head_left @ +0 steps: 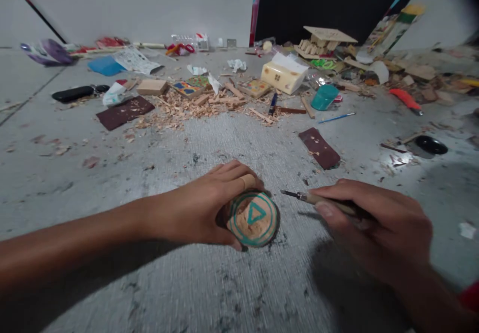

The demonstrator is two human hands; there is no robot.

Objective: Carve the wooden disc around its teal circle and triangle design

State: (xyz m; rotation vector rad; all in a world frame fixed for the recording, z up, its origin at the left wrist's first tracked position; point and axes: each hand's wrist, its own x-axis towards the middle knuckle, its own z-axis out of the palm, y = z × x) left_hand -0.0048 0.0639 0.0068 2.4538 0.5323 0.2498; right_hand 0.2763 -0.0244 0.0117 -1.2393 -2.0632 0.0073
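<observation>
A round wooden disc (266, 223) lies on the grey floor, painted with teal rings and a teal triangle, its surface partly carved away inside the ring. My left hand (213, 203) grips it from the left, thumb at the near edge and fingers curled round the far edge; a tan band circles one finger. To the right, my right hand (377, 228) is closed round the wooden handle of a carving chisel (305, 196). The metal blade points left toward the disc and is apart from it, a short gap away.
Wood shavings (179, 106) are heaped beyond the disc. Brown sandpaper pieces (320, 148) lie right and left. Farther back are a tissue pack (282, 77), a teal cup (325, 97), a paintbrush (337, 118), an orange cutter (405, 99) and a small wooden model (325, 41).
</observation>
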